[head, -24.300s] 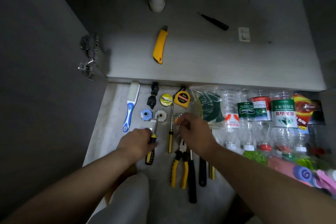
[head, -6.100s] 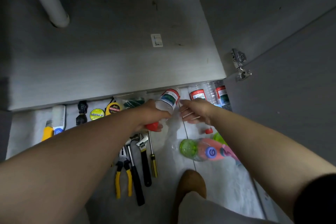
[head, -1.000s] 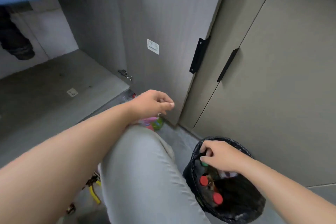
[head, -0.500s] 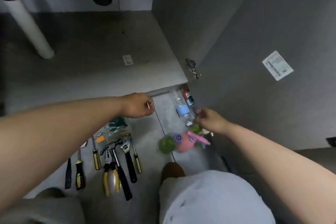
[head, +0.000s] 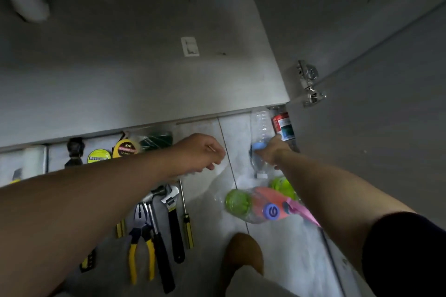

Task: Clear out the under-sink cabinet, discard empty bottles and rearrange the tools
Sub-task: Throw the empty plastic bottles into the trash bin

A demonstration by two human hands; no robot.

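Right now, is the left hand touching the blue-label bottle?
Apart. The head view shows bare floor tile between the left hand and the blue-label bottle lying to its right.

Right grip [head: 270, 152] on clear bottle [head: 260, 123], left grip [head: 200, 152] curled, pliers [head: 140, 234] on floor [head: 277, 260]

Pliers [head: 140, 226] have yellow handles, the clear bottle [head: 261, 128] a blue label.

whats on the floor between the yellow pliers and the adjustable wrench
One black-handled tool, probably a hammer, lies between the yellow pliers and the adjustable wrench; head view.
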